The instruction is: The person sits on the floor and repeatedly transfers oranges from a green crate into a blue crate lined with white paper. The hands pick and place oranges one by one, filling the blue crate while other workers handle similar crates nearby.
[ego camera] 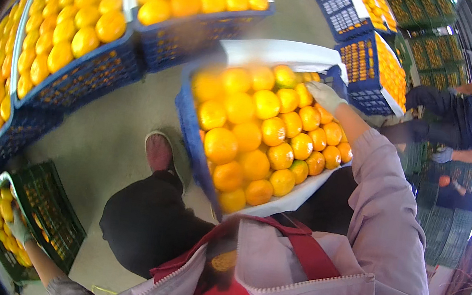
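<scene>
Rows of orange citrus fruit [273,131] fill a blue plastic crate [191,141] in front of me, lined with white paper [276,51]. My right hand [324,95], in a white glove, rests at the far right corner of this crate, touching fruit there; whether its fingers grip one cannot be told. At the lower left, my left hand [18,225], also gloved, reaches into a dark green plastic crate [60,209] of loose citrus fruit [5,209]. Its fingers are partly hidden among the fruit, so its hold is unclear.
Blue crates full of citrus [88,72] stand along the left and top. More blue crates [357,72] are stacked at upper right, with green crates [434,53] behind. A person in dark clothes [458,111] is at the right. My shoe [158,152] is on the floor.
</scene>
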A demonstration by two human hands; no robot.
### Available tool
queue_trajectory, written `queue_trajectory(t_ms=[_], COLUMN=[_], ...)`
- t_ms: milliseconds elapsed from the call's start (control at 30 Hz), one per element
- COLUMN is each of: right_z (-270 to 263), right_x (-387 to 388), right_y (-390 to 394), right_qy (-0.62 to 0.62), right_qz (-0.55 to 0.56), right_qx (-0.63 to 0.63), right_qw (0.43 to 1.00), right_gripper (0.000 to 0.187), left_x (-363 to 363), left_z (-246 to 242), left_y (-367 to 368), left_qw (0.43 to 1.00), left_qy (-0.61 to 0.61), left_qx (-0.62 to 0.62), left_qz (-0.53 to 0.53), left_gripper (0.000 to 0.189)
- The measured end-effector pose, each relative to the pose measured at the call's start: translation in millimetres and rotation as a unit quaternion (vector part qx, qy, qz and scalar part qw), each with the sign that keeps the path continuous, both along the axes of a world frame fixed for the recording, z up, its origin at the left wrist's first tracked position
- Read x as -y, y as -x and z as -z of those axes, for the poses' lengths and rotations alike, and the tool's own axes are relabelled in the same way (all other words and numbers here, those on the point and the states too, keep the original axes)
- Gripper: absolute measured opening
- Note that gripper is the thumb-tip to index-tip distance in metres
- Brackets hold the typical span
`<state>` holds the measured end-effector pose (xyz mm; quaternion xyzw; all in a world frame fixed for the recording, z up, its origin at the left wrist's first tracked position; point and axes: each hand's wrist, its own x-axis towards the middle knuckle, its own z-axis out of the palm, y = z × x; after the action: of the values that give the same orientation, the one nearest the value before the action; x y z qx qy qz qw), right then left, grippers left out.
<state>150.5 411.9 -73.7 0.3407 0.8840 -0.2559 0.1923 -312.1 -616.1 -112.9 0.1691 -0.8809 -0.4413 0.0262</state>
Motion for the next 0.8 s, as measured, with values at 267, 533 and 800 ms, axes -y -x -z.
queue_trajectory(t_ms=[267,533,800], right_z=[-96.1,-162.8,-172.2], right_x=[47.6,165.0,125.4], right_y=[61.2,56.1,0.7], right_qy=[-0.029,0.522,0.527], right_qz=[-0.064,0.074,0.077], right_qx=[-0.151,-0.123,-0.16], right_qw=[0.986,0.841,0.831], right_gripper=[0.046,0.075,0.073], left_x=[-242.7,-668.1,-732.7], left_z=[-193.4,-221.9,-197.0], left_y=[-15.8,-234.8,-279.7], left_qw=[0.919,0.541,0.566], left_qy=[0.047,0.054,-0.056], left_qx=[-0.096,-0.018,0.294], left_qz=[0.38,0.839,0.768], left_gripper=[0.04,0.083,0.073])
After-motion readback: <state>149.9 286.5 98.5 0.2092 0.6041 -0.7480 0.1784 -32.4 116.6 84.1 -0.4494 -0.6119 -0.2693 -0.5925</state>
